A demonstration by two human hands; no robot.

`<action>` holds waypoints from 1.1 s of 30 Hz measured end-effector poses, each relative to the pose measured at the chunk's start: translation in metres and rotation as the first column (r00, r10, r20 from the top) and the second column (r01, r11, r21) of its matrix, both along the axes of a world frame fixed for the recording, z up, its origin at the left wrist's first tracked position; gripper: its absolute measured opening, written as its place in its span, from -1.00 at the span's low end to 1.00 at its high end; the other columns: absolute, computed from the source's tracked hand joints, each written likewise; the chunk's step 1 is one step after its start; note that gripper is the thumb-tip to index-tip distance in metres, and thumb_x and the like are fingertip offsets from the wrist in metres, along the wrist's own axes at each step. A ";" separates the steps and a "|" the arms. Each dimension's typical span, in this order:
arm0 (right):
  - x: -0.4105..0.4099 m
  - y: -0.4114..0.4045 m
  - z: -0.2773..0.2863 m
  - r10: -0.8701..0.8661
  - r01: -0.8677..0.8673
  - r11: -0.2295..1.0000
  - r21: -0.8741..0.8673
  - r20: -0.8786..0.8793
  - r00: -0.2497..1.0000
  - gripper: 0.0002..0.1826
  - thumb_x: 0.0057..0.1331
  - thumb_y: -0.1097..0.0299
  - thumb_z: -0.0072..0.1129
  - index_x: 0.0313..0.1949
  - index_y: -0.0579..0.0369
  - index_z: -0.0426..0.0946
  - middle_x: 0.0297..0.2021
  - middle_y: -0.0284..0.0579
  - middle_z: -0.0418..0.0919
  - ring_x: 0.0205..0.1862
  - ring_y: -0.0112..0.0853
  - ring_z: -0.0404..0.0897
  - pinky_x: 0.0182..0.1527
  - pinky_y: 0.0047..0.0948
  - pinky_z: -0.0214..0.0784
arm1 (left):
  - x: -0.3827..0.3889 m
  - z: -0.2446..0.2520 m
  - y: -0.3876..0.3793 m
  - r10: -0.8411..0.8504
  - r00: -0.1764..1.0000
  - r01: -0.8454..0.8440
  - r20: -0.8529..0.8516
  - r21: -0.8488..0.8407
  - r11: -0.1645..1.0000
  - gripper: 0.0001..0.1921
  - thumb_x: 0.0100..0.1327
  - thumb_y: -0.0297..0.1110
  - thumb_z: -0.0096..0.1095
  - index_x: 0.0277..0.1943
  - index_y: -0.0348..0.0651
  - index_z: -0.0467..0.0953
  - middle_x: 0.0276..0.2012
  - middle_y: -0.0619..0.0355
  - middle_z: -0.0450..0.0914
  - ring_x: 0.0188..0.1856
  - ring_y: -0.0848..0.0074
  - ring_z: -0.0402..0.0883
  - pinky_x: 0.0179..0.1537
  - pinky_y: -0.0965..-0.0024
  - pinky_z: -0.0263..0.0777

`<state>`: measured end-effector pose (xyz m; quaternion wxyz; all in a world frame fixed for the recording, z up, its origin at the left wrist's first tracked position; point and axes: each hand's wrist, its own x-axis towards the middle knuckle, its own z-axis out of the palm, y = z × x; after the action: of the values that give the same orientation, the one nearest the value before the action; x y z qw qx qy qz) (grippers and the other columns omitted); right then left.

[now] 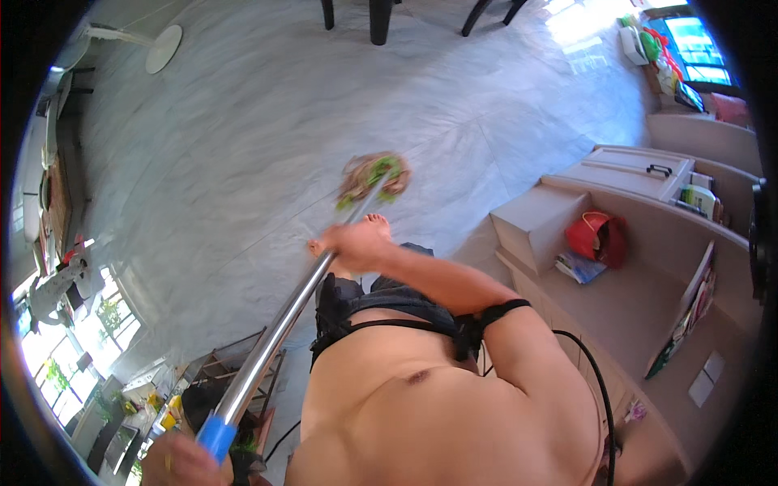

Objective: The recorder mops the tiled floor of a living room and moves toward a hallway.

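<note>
A mop with a shiny metal pole runs slantwise from the lower left up to the middle of the view. Low on this pole, my right hand is wrapped around the metal, in front of my bare feet. My left hand grips the top end by the blue handle sleeve, partly cut off by the picture's rim. The mop head, of tan and green strands, rests on the grey marbled floor just past my toes. Its strands are slightly blurred.
Dark furniture legs stand ahead. To my right is a cabinet with a red bag on it. A round white base is at the far left. A metal-framed rack stands close on my left.
</note>
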<state>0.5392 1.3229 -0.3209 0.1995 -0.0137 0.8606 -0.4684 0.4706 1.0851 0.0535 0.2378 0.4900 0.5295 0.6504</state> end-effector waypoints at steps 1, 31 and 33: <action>0.010 0.028 -0.009 -0.131 0.131 0.991 0.018 -0.002 0.991 -0.89 0.10 0.31 0.18 -0.35 -0.07 0.53 -0.25 -0.05 0.60 -0.13 -0.04 0.62 -0.20 -0.09 0.48 | 0.000 -0.012 0.006 0.032 0.999 -0.032 0.034 -0.004 0.999 -0.83 -0.02 -0.37 0.39 -0.45 -0.16 0.48 -0.58 0.21 0.42 -0.52 0.41 0.44 -0.46 0.27 0.25; -0.020 -0.129 -0.010 0.580 -0.609 0.792 -0.052 -0.247 0.776 -0.74 0.12 0.31 0.19 -0.16 -0.05 0.54 -0.24 -0.12 0.58 -0.12 -0.07 0.60 -0.15 -0.09 0.45 | 0.078 0.033 -0.024 -0.105 0.944 0.037 -0.314 -0.216 0.976 -0.89 0.31 -0.31 0.24 -0.19 -0.12 0.61 -0.31 0.19 0.49 -0.29 0.40 0.52 -0.10 0.13 0.41; -0.009 -0.105 -0.008 0.506 -0.540 0.836 -0.098 -0.243 0.827 -0.76 0.08 0.32 0.22 -0.22 -0.01 0.50 -0.27 -0.08 0.55 -0.15 -0.01 0.58 -0.17 -0.09 0.43 | 0.081 0.040 -0.032 -0.090 0.956 0.029 -0.279 -0.214 0.976 -0.89 0.31 -0.31 0.23 -0.18 -0.12 0.60 -0.28 0.17 0.51 -0.28 0.38 0.52 -0.09 0.11 0.41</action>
<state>0.5305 1.2184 -0.3290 0.2279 -0.3145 0.7985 -0.4600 0.5512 1.0533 0.0933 0.2277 0.5674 0.6082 0.5063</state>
